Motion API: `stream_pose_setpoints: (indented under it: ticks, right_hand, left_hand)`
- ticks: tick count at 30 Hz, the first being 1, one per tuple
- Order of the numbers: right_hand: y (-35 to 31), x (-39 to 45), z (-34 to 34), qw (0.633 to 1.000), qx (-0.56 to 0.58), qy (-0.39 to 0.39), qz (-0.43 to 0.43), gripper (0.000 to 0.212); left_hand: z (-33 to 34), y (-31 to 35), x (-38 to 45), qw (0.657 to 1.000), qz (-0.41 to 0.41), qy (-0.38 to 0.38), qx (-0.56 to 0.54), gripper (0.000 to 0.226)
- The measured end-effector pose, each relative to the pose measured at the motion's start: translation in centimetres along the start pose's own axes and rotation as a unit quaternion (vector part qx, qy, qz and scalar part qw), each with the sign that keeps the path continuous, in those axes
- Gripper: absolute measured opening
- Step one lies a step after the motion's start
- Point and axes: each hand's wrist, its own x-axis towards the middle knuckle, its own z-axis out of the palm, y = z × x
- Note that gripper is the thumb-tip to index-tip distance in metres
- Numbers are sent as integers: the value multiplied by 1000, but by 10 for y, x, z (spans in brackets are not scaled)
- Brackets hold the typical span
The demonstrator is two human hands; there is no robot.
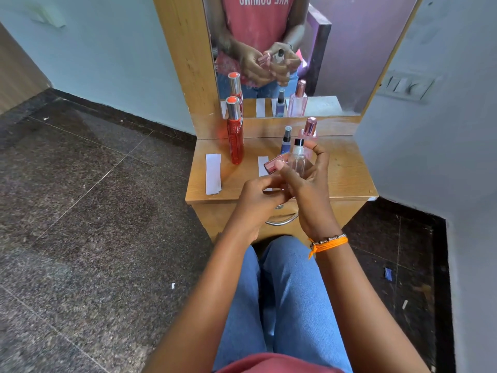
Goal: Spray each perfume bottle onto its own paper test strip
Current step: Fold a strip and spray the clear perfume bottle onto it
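Note:
My right hand grips a clear perfume bottle with a black and white sprayer, held upright above the wooden dresser top; the thumb reaches up beside the sprayer. My left hand sits close against it and pinches a pink cap just left of the bottle. A tall red bottle stands at the back left. A small blue bottle and a pink bottle stand behind my hands. One white paper strip lies at the left, and a second strip is partly hidden by my hands.
A mirror on the dresser back reflects my hands and the bottles. A drawer with a metal handle is below the top. My knees in blue jeans are under my arms. Walls stand close on the right, dark floor on the left.

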Motion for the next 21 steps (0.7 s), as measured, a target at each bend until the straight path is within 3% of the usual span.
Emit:
stream_pose_setpoints:
  ticks: [8,12,17,21]
  right_hand:
    - [-23,10,-22,996,23,45,-77,35]
    - [-32,14,-32,990,-93,-8,-107,23]
    - [-37,17,-39,963,-235,-65,-114,26]
    - [-37,15,-41,955,-269,-98,-82,30]
  left_hand:
    - [-6,-7,-5,999,-3,-10,46,22]
    - [-10,-6,-3,998,10,4,59,27]
    - [-11,-11,-4,997,9,13,70,30]
    - [-10,-8,-2,998,14,6,62,30]
